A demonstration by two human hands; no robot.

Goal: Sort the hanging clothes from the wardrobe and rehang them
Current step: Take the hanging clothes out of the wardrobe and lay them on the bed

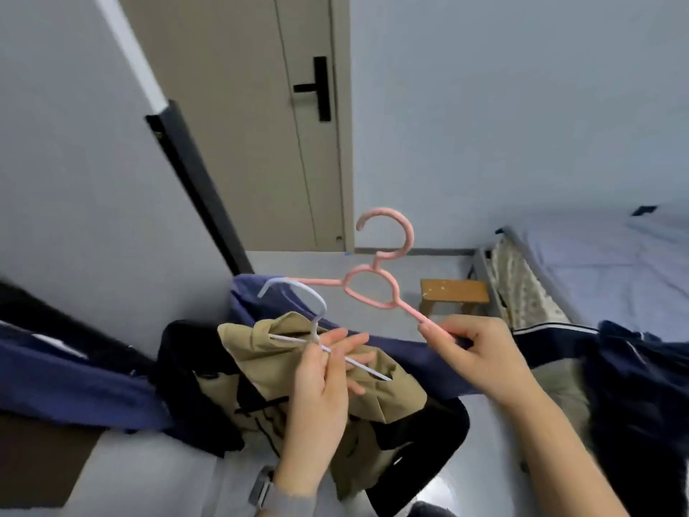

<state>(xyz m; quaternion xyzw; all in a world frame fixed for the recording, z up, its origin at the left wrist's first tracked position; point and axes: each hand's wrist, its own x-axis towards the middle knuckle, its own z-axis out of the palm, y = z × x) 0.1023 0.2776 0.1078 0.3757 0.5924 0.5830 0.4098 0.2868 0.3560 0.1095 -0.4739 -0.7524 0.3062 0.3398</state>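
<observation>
The navy garment (402,358) is the biggest piece, soft and limp, draped across the middle under both hands; it looks likely to slide off a thin arm, so take it by the shoulders. The tan and black garment (283,371) bunches just left of it, equally floppy, threaded on the white hanger (298,292). The pink hanger (376,289) looks light and stiff. The right hand (473,354) pinches the near end of its arm. The left hand (328,371) pinches the white hanger's thin arm against the tan cloth.
</observation>
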